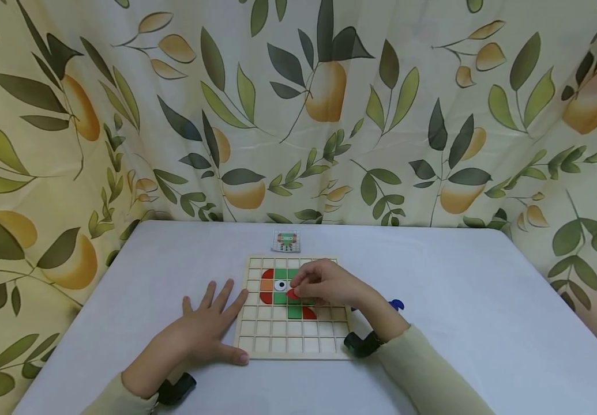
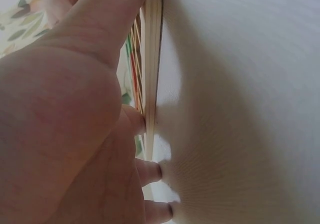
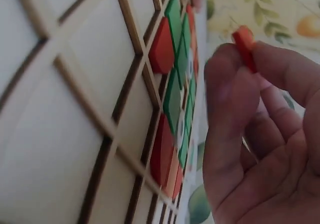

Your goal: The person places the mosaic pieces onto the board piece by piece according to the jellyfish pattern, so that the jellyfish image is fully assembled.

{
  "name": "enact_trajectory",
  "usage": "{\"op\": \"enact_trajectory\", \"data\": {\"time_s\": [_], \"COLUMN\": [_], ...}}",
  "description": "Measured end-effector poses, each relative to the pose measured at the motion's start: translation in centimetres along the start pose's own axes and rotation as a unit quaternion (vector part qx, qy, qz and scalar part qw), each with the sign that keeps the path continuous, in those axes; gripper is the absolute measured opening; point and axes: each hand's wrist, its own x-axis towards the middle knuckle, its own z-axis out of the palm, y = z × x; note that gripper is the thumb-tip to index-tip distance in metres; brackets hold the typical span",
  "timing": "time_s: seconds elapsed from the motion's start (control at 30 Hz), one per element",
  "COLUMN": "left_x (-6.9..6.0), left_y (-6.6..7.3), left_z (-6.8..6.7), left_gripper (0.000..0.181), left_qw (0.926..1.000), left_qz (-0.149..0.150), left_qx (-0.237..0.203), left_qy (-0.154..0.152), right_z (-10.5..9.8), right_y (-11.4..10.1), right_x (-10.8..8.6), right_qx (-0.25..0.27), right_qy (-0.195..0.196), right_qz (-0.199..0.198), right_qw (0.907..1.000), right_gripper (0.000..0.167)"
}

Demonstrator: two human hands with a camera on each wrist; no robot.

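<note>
My right hand (image 1: 331, 282) is over the upper middle of a wooden grid board (image 1: 298, 356). Between its thumb and forefinger it pinches a small red tile (image 3: 245, 47), held clear of the board in the right wrist view. Green tiles (image 1: 295, 312), a round-cornered red tile (image 1: 308, 313), an orange tile (image 1: 267, 286) and a white eye tile (image 1: 280, 285) sit in the grid; the right hand hides some cells. My left hand (image 1: 205, 331) lies with fingers spread at the board's left edge, its thumb and forefinger at the frame.
Behind the board lies a small pattern card (image 1: 286, 241) with a picture in green and red. Blue pieces (image 1: 397, 304) lie right of the board, partly behind the right wrist. A white cloth (image 1: 121, 323) covers the table; a leaf-patterned curtain (image 1: 298, 161) hangs behind.
</note>
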Motion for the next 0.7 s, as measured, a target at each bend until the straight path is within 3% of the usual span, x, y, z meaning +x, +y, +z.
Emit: {"op": "enact_trajectory", "data": {"time_s": [0.13, 0.37, 0.7], "left_x": [0.0, -0.1, 0.1], "left_y": [0.0, 0.2, -0.1], "left_z": [-0.2, -0.5, -0.1], "left_gripper": [0.127, 0.125, 0.127], "left_qw": [1.0000, 1.0000, 1.0000], "left_qz": [0.000, 0.005, -0.002], "left_qx": [-0.005, -0.004, 0.002], "left_qy": [-0.003, -0.007, -0.005], "right_z": [0.7, 1.9, 3.1], "right_y": [-0.8, -1.6, -2.2], "right_x": [1.0, 2.0, 2.3], "right_qx": [-0.082, -0.150, -0.234], "right_qy": [-0.023, -0.059, -0.053], "right_qz": [-0.016, -0.027, -0.031], "right_qw": [0.9963, 0.9866, 0.9703], "right_gripper": [0.006, 0.002, 0.013]}}
